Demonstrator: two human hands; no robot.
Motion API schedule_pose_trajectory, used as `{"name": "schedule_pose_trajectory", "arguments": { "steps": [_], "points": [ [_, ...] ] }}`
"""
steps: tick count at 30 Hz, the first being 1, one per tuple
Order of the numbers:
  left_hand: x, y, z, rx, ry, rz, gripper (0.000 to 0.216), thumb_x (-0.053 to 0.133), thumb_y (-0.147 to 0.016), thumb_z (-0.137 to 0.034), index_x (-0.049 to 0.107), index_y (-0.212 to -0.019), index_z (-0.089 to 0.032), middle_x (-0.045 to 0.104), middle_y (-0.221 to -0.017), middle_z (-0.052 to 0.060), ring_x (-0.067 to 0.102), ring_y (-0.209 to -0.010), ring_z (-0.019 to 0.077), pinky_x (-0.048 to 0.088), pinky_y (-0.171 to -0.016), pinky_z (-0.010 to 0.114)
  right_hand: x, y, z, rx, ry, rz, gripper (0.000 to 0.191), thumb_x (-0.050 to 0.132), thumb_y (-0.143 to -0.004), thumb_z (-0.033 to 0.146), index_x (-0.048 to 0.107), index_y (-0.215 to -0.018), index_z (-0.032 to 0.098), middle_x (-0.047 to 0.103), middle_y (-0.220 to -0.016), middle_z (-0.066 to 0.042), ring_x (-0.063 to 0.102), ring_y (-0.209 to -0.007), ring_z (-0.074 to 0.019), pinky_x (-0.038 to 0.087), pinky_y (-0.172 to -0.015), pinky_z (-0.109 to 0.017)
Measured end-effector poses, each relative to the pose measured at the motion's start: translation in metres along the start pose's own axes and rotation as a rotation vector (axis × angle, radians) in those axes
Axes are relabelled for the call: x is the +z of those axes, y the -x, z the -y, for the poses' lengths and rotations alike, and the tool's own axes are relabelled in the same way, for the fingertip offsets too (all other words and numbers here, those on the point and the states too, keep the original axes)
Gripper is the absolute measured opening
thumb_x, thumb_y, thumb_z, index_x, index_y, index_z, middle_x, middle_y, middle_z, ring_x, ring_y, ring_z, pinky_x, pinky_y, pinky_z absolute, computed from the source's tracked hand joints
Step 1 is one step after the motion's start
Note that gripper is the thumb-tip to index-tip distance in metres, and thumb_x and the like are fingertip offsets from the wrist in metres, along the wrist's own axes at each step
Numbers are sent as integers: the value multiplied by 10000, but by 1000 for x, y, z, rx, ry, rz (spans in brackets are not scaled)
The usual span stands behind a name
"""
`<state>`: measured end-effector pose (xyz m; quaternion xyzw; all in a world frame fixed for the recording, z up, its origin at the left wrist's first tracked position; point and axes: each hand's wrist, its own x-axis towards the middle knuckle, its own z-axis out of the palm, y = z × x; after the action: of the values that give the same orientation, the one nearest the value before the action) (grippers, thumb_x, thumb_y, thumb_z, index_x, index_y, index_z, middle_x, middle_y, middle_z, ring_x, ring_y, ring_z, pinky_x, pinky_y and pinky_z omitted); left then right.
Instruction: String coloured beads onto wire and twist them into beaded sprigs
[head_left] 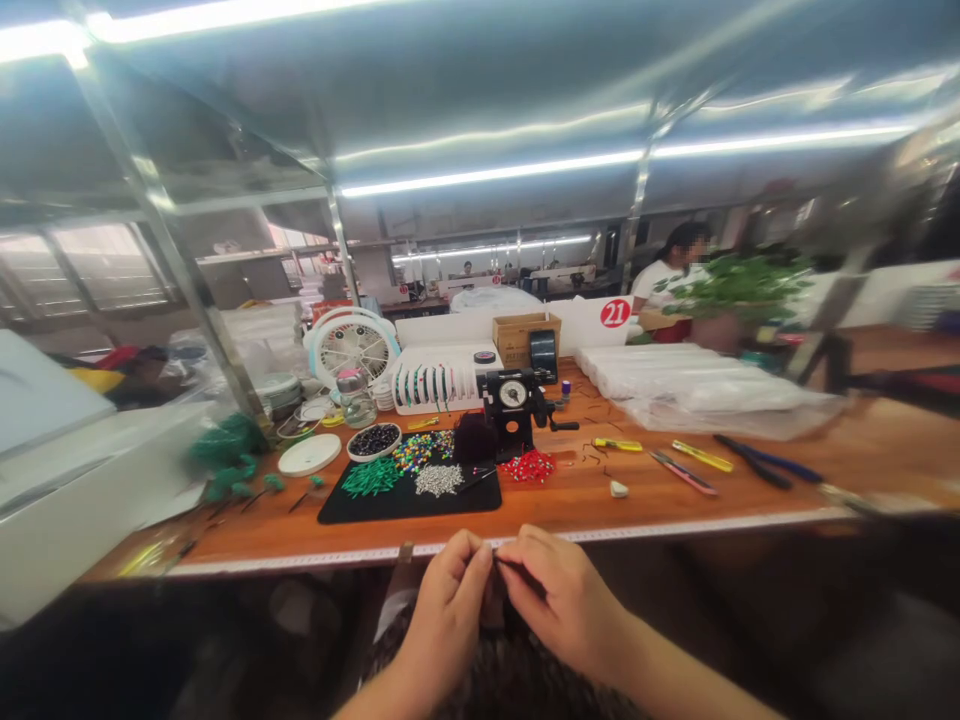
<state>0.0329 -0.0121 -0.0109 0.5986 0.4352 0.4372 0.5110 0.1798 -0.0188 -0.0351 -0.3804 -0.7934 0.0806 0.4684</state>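
Note:
My left hand [451, 592] and my right hand [564, 590] meet just in front of the table edge, both closed in a pinch. Something small and dark seems to be between the fingertips, too small and hidden to name. Beyond them, a black mat [409, 508] carries green slender pieces [373, 477], silvery beads [439, 480] and mixed coloured beads [412, 453]. Red pieces [527, 466] lie in a pile at its right. Black beads [375, 440] fill a shallow white dish. A black hand-cranked device [514, 425] with a round dial stands behind.
At the left are a fan [356, 350], a white lid [308, 455] and green bundles [232, 450]. On the right lie yellow cutters [703, 456], a pink-handled tool [682, 472], pliers [765, 462] and plastic-wrapped rolls [675, 380]. A co-worker [660, 275] sits beyond.

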Motion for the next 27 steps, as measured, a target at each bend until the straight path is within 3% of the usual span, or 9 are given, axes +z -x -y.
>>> {"name": "schedule_pose_trajectory", "arguments": {
  "steps": [12, 27],
  "points": [
    [2, -3, 3, -159, 278, 71, 349, 603, -730, -423, 417, -555, -186, 387, -443, -68, 348, -399, 67, 257, -420, 192, -1, 5, -4, 39, -65, 76, 125, 423, -879, 140, 543, -894, 174, 562, -780, -40, 528, -708, -152, 415, -650, -270],
    [3, -3, 7, -119, 230, 43, 341, 616, -714, -417, 416, -566, -183, 381, -461, -79, 337, -421, 61, 270, -428, 185, -1, 2, 1, 79, -128, 54, 179, 412, -862, 139, 569, -776, 156, 522, -676, -24, 482, -626, -136, 373, -592, -257]
  ]
}}
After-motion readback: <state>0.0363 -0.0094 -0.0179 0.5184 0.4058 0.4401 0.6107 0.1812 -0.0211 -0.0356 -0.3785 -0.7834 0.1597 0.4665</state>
